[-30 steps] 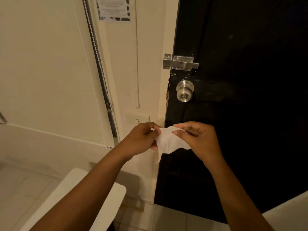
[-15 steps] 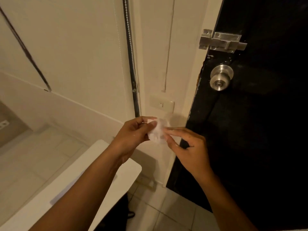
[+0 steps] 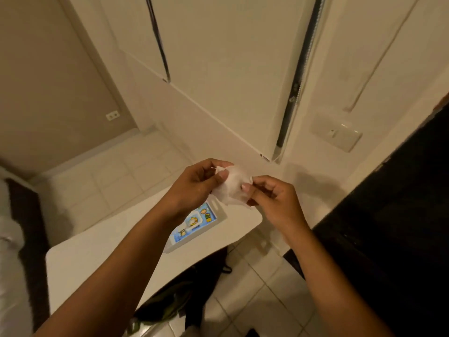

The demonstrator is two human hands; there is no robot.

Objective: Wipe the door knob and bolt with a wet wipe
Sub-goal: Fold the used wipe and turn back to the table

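Cream wall (image 3: 230, 57) across the top, crossed by a dark vertical strip (image 3: 295, 93) right of middle. Black door (image 3: 401, 227) down the right edge, knob and bolt out of frame. Pale tiled floor (image 3: 109, 181) at left and again bottom centre. White table (image 3: 97, 259) low in the middle, rounded corner pointing toward the door. Dark bag (image 3: 184, 300), probably, tucked beneath the table edge; too shadowed to tell for certain. Light switch (image 3: 340, 136) on the wall just left of the door frame; small socket (image 3: 113, 115) far off on the beige wall at left.

Blue-and-white wipes pack (image 3: 194, 224) flat on the table near its right corner, partly hidden behind the left forearm.

Both forearms bare, reaching up from the bottom edge. Left hand (image 3: 194, 186) closed around one side of the wet wipe (image 3: 233, 188), thumb pressed on top. Right hand (image 3: 274, 203) pinching the opposite side between thumb and fingertips, remaining fingers curled in. Wipe crumpled and bunched between the two hands, held in the air above the table's far corner, just above the pack, well left of the door.
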